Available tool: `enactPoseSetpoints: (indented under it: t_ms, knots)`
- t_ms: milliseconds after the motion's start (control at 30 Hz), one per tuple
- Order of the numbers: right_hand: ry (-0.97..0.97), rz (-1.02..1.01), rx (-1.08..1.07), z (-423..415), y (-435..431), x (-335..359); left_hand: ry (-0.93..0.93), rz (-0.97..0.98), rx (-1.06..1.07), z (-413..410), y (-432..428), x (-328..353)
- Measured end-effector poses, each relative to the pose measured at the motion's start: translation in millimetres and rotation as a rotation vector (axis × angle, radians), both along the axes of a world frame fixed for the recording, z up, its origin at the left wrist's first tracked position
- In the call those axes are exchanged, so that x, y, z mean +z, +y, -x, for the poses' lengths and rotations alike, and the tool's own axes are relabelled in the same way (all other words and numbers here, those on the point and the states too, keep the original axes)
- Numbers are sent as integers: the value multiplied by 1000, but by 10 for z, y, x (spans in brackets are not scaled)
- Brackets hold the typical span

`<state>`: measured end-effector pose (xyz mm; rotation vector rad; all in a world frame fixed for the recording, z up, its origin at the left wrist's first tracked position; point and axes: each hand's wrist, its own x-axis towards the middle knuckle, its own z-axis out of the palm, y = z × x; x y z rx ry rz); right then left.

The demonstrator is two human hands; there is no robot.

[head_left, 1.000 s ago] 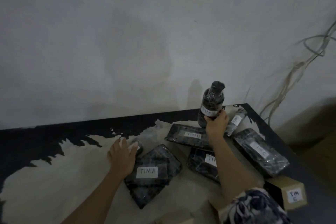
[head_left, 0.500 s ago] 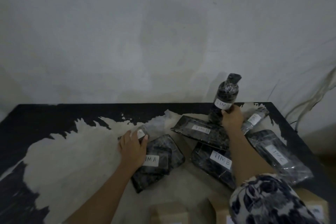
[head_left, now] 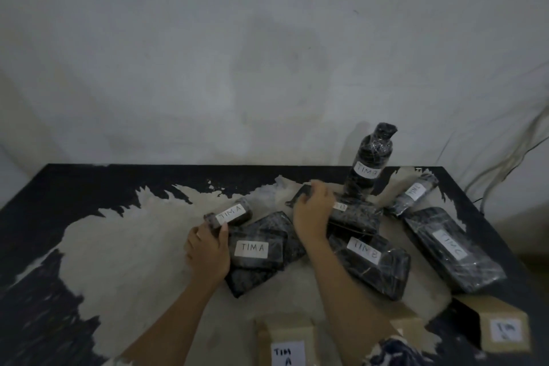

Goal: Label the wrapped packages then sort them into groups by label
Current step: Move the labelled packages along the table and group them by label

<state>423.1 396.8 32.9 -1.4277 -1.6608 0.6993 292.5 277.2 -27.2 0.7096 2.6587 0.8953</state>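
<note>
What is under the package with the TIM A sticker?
Under the TIM A package lies another dark wrapped package, sticking out around it. Its label is hidden.

dim, flat light. pale plaster wall (head_left: 267, 53) fills the upper half, blotchy with faint stains. black table (head_left: 89, 187) pushed against it, its dark finish peeled away over a wide pale patch. loose cables (head_left: 505, 157) hang down the wall at far right.
</note>
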Motion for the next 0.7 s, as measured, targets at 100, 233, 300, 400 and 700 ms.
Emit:
enactPoseSetpoints:
  t_ms: [100, 233, 300, 400, 700]
  knots:
    - [-102, 33, 183, 38, -234, -80, 22, -11, 28, -20, -41, 52]
    - [-240, 78, 254, -40, -376, -183, -17, -63, 108, -10, -105, 97]
    - [-304, 81, 213, -71, -422, -208, -94, -108, 133, 17, -161, 109]
    - [-468, 201, 167, -94, -488, -189, -206, 55, 51, 36, -222, 99]
    - [-646, 332, 161, -109, -591, -156, -471, -89, 59, 72, -98, 132]
